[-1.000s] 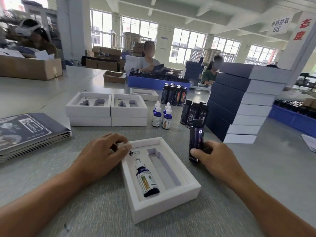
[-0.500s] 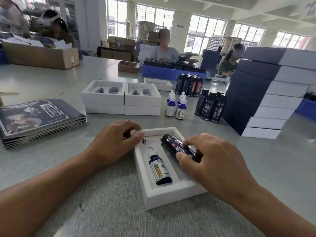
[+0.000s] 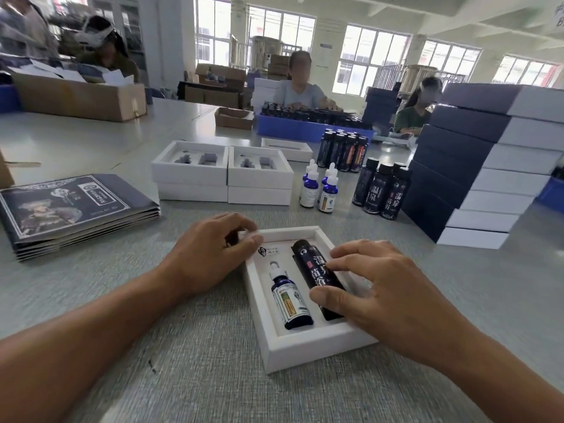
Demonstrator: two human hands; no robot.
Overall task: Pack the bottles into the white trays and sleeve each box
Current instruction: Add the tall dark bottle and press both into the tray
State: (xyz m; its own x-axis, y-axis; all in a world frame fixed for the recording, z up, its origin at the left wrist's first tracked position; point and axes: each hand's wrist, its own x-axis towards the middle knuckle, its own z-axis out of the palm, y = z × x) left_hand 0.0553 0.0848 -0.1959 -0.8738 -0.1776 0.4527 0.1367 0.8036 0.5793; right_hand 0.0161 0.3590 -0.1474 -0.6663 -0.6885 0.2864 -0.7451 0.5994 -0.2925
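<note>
A white tray (image 3: 305,352) lies in front of me on the grey table. A blue dropper bottle (image 3: 290,297) lies in its left slot. A tall dark bottle (image 3: 314,270) with white lettering lies in the right slot. My right hand (image 3: 390,294) rests over the dark bottle, with fingertips and thumb pressing on its top. My left hand (image 3: 207,254) has its fingers curled round the tray's far left corner and holds it.
Two stacks of empty white trays (image 3: 189,169) stand behind, with dropper bottles (image 3: 317,190) and dark bottles (image 3: 381,190) to their right. Sleeved boxes (image 3: 488,178) are stacked at the right. Flat dark printed sleeves (image 3: 70,209) lie at the left. Other people work at the far side of the table.
My right hand brought the dark bottle from upright beside the tray, tipped it over and laid it in the right slot. My left hand stayed on the tray's corner.
</note>
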